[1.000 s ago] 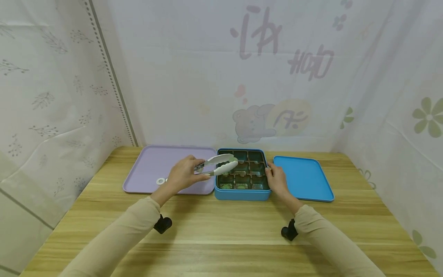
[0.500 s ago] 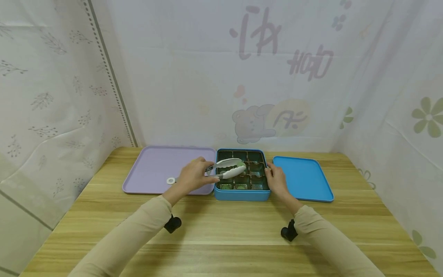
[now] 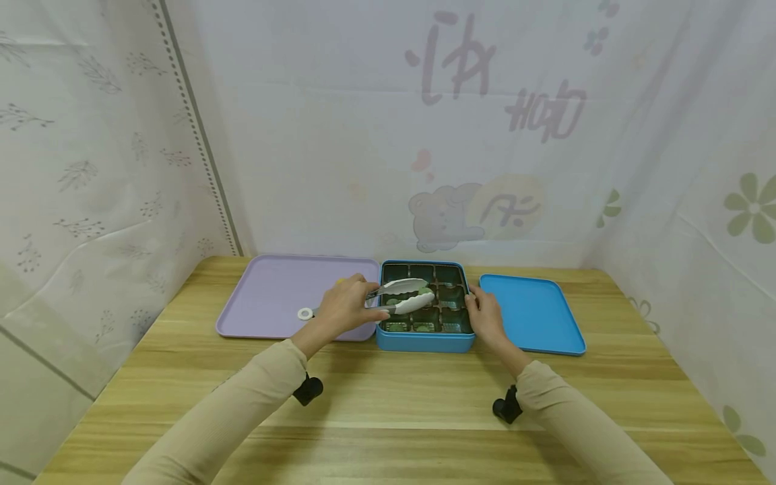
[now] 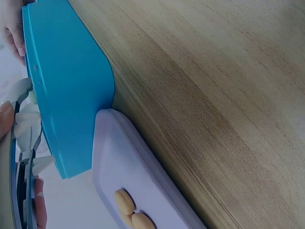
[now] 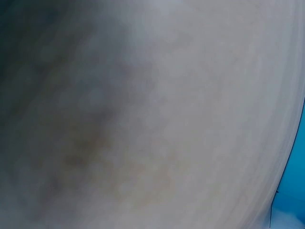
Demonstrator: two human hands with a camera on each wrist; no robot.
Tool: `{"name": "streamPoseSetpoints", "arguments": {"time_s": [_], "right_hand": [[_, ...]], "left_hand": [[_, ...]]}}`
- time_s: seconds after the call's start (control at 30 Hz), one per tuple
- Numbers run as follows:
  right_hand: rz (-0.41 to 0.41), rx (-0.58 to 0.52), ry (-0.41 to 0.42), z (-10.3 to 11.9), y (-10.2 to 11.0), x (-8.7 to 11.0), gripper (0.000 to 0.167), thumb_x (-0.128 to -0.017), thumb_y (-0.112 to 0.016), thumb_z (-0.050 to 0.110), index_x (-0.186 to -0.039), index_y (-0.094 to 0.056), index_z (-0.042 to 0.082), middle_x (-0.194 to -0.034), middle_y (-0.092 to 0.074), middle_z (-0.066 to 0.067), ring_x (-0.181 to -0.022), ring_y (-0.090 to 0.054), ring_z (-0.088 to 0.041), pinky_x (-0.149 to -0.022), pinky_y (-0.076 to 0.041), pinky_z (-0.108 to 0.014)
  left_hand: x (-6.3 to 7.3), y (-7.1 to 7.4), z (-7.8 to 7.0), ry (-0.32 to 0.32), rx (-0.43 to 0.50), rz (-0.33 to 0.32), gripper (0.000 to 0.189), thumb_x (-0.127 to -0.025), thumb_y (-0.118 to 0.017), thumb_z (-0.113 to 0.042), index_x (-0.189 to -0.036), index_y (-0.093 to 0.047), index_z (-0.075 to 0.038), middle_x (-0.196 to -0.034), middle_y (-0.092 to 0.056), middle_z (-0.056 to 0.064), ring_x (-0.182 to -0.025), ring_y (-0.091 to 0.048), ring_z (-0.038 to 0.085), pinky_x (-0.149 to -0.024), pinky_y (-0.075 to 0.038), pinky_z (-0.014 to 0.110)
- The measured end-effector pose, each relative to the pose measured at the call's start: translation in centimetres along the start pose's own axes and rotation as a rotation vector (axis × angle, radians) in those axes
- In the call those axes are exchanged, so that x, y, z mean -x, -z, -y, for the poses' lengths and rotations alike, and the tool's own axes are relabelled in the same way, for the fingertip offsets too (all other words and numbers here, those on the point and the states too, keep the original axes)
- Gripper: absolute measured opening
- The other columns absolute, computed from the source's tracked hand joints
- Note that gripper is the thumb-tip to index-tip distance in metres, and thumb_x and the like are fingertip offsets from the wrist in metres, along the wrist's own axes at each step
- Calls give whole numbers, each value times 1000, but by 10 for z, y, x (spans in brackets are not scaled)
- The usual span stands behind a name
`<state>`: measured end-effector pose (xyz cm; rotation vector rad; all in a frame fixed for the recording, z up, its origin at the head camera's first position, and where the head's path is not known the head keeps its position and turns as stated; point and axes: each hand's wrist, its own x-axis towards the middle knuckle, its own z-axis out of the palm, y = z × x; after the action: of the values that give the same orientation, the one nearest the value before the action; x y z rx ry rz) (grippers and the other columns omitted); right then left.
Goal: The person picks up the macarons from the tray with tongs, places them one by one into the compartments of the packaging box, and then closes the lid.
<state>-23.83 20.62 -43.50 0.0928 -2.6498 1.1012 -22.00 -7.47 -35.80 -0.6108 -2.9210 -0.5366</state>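
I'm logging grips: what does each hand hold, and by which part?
Left hand holds tongs by the arms behind the white heads. Right hand touches the blue box at its right rim; grip unclear.

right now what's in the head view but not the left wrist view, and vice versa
Only the head view shows the flat blue rectangular tray and the dark plastic compartment insert. Only the left wrist view clearly shows rounded tan pieces; the head view has just a yellow sliver by the left hand, perhaps one. Both share the white-tipped tongs, blue rectangular box, pale purple tray, wooden table, left hand and right hand.
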Motion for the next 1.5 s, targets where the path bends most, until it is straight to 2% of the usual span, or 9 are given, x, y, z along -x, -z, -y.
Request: {"name": "streamPoseSetpoints", "arguments": {"time_s": [0.27, 0.4, 0.5, 0.67, 0.8, 0.93, 1.1, 1.3, 1.5], "right_hand": [[-2, -6, 7, 0, 0, 1, 36, -98, -46, 7, -130, -49, -9, -61, -44, -8, -62, -36, -20, -60, -30, -32], [-1, -11, 11, 1, 1, 2, 36, -98, -46, 7, -130, -49, -9, -61, -45, -9, -60, -37, -20, -57, -31, -32], [0, -14, 10, 1, 1, 2, 36, -98, -46, 7, -130, -49, -9, -61, -46, -8, -59, -37, -20, -57, -31, -31], [-1, -16, 5, 1, 1, 1, 36, -99, -46, 8, -130, -49, -8, -60, -46, -8, -58, -37, -19, -56, -32, -31], [-3, -20, 6, 2, 2, 1, 36, -98, -46, 7, -130, -50, -9, -59, -45, -8, -55, -36, -18, -53, -31, -30], [-2, -17, 5, 2, 2, 1, 36, -99, -46, 8, -130, -49, -9, -58, -44, -7, -52, -36, -17, -52, -31, -30], [-1, -1, 0, 2, 2, 0, 36, -99, -45, 8, -131, -49, -8, -62, -46, -9, -60, -38, -20, -56, -32, -31], [-1, 8, 1, 1, 2, 0, 36, -99, -45, 8, -131, -49, -8, -63, -48, -11, -64, -40, -22, -58, -32, -32], [-6, 7, 8, 1, 1, 0, 36, -98, -46, 8, -130, -50, -9, -65, -50, -12, -65, -41, -23, -59, -32, -33]], "left_hand": [[2, -2, 4, -5, 30, -16, 61, -73, -77, -44, -123, -63, -11, -95, -59, 5, -73, -49, 17, -54, -39, 29], [8, -1, 10, 13, 70, -27, 61, -76, -76, -44, -124, -62, -10, -98, -59, 6, -76, -49, 16, -57, -40, 28], [15, 2, 17, 30, 94, -60, 59, -75, -76, -43, -123, -63, -11, -98, -59, 6, -76, -50, 16, -57, -40, 29], [30, 10, 33, 65, 108, -114, 57, -73, -78, -40, -121, -65, -13, -97, -60, 6, -76, -52, 17, -56, -41, 31], [43, 15, 49, 97, 105, -135, 63, -73, -79, -39, -125, -62, -8, -99, -60, 10, -74, -50, 18, -56, -39, 29], [58, 21, 67, 140, 98, -131, 65, -74, -78, -39, -124, -60, -3, -101, -59, 13, -70, -47, 18, -54, -36, 28], [72, 27, 90, 189, 76, -117, 65, -75, -77, -40, -125, -59, -1, -101, -59, 15, -70, -46, 19, -53, -34, 28], [83, 29, 110, 217, 36, -119, 65, -76, -76, -40, -123, -60, 2, -100, -60, 18, -74, -51, 22, -54, -36, 30], [86, 26, 120, 198, 16, -128, 64, -74, -77, -38, -119, -61, 4, -97, -60, 19, -72, -51, 21, -56, -36, 29]]}}
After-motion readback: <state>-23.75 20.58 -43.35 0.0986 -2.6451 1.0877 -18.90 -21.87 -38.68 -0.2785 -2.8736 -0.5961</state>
